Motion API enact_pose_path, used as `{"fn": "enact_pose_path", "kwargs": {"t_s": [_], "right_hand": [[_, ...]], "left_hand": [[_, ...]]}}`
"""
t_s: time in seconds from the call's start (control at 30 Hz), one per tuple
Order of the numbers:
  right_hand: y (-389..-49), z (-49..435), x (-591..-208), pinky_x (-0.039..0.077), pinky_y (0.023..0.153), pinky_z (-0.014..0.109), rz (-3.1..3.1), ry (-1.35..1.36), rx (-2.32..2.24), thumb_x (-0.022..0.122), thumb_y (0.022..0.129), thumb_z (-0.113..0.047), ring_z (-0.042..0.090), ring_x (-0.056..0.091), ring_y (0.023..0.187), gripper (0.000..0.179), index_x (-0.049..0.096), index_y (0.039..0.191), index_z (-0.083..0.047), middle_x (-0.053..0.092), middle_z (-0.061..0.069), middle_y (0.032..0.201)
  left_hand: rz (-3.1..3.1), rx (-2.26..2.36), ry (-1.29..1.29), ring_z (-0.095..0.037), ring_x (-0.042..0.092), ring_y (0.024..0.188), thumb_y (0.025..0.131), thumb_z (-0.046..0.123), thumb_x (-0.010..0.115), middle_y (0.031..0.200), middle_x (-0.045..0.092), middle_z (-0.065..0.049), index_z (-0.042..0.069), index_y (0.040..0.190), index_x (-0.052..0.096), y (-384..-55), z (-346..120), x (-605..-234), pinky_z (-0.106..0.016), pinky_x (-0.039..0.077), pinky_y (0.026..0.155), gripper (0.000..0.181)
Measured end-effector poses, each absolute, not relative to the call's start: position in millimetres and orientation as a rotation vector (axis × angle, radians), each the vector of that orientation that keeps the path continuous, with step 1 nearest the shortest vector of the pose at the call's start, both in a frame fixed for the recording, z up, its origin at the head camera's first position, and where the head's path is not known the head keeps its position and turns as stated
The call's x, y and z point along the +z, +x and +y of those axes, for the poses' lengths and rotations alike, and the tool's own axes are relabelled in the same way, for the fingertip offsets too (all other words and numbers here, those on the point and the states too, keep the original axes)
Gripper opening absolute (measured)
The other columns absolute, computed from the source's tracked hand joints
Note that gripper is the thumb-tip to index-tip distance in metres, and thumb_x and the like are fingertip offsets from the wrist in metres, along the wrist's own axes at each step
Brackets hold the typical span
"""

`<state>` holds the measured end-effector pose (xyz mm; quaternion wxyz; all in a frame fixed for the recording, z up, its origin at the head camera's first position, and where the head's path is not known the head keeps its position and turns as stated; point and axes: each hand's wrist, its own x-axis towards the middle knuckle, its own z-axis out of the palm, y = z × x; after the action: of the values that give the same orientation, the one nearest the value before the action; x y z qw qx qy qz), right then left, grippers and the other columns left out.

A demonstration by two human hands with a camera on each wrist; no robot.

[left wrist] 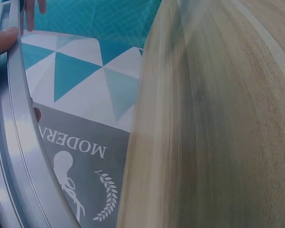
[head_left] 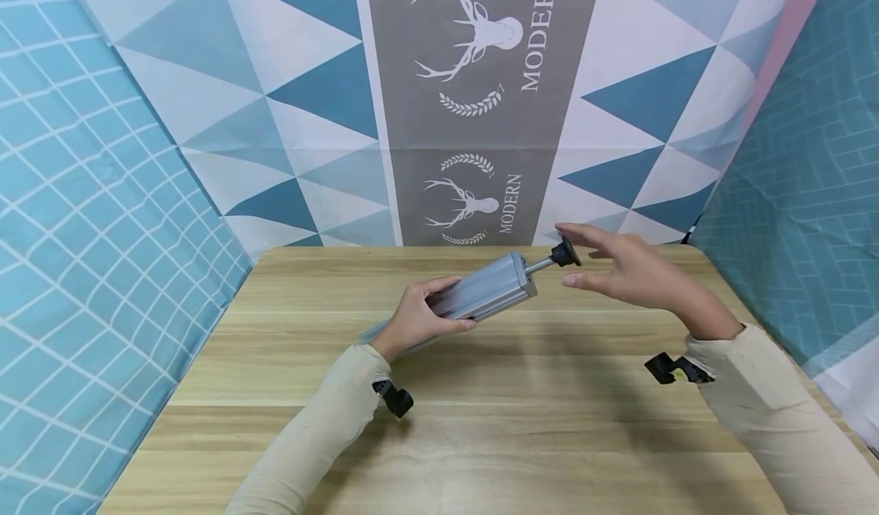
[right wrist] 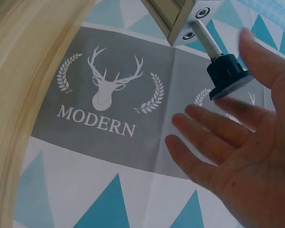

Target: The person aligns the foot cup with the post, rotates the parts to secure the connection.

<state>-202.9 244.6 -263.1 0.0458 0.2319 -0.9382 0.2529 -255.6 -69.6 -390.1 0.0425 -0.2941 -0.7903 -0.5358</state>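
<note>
As bar [head_left: 491,284] slants between hands [head_left: 420,317] [head_left: 632,271], left gripping

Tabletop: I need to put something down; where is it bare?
The tabletop is bare left of the left sleeve and between it and the right sleeve. Crowded: far middle, where the left hand grips the metal profile, with the right hand open around its black foot.

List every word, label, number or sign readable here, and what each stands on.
"MODERN": upper lettering on the backdrop's grey panel, sideways in the head view.
"MODERN": lower lettering, same panel, also sideways.
Wordless signs: stag heads and leaf sprigs, with 7-like strokes, same panel.
Metal bar: no readable text.
Black wrist devices: any marking too small to read.
</note>
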Motion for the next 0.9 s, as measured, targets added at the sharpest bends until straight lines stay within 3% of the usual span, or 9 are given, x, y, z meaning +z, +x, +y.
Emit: {"fn": "enact_pose_path", "kwargs": {"t_s": [0.13, 0.3, 0.43, 0.63, 0.73, 0.9], "right_hand": [[-202.0, 245.9, -264.7, 0.042, 0.094, 0.058, -2.827, 0.807, 0.761, 0.074, 0.085, -0.019, 0.04, 0.05, 0.124, 0.072, 0.038, 0.148, -0.02, 0.042, 0.01, 0.148], [-204.2, 246.2, -266.4, 0.047, 0.089, 0.053, -2.711, 0.942, 0.739, 0.07, 0.084, 0.0, 0.035, 0.06, 0.112, 0.064, 0.047, 0.142, -0.011, 0.056, 0.015, 0.134], [-204.0, 245.4, -265.4, 0.05, 0.084, 0.053, -2.722, 0.879, 0.762, 0.068, 0.089, -0.012, 0.03, 0.067, 0.099, 0.05, 0.052, 0.137, -0.003, 0.067, 0.016, 0.116], [-203.7, 246.3, -265.7, 0.051, 0.082, 0.05, -2.829, 0.664, 0.874, 0.057, 0.097, -0.031, 0.027, 0.068, 0.093, 0.041, 0.062, 0.121, 0.002, 0.072, 0.011, 0.097], [-204.2, 247.2, -267.1, 0.051, 0.083, 0.05, -2.837, 0.644, 0.884, 0.056, 0.097, -0.032, 0.029, 0.068, 0.094, 0.042, 0.062, 0.121, 0.002, 0.071, 0.013, 0.1], [-201.6, 247.9, -264.9, 0.046, 0.089, 0.056, -2.81, 0.688, 0.84, 0.063, 0.093, -0.033, 0.037, 0.062, 0.107, 0.053, 0.053, 0.136, -0.003, 0.063, 0.019, 0.122]], "left_hand": [[-2.411, -1.634, -0.91, -0.013, 0.063, 0.104, 0.063, 0.025, 0.091, 0.119, 0.067, -0.003, 0.014, 0.125, 0.066, -255.4, -69.5, -390.7, -0.032, 0.049, 0.086, 0.067], [-2.405, -1.611, -0.924, -0.013, 0.063, 0.104, 0.062, 0.024, 0.091, 0.119, 0.067, -0.004, 0.013, 0.124, 0.066, -255.5, -69.1, -391.9, -0.031, 0.049, 0.086, 0.068], [-2.399, -1.616, -0.935, -0.014, 0.062, 0.105, 0.063, 0.024, 0.091, 0.119, 0.067, -0.004, 0.014, 0.124, 0.066, -255.4, -68.8, -391.4, -0.031, 0.048, 0.086, 0.067], [-2.401, -1.611, -0.949, -0.012, 0.062, 0.105, 0.063, 0.023, 0.091, 0.12, 0.067, -0.003, 0.014, 0.124, 0.066, -254.8, -68.6, -390.8, -0.031, 0.048, 0.087, 0.067], [-2.4, -1.623, -0.96, -0.012, 0.062, 0.105, 0.063, 0.023, 0.091, 0.121, 0.066, -0.002, 0.015, 0.125, 0.066, -254.4, -68.5, -391.1, -0.031, 0.048, 0.088, 0.067], [-2.412, -1.637, -0.925, -0.012, 0.062, 0.104, 0.063, 0.024, 0.091, 0.12, 0.067, -0.001, 0.016, 0.124, 0.066, -254.5, -68.8, -391.7, -0.032, 0.048, 0.086, 0.066]]}}
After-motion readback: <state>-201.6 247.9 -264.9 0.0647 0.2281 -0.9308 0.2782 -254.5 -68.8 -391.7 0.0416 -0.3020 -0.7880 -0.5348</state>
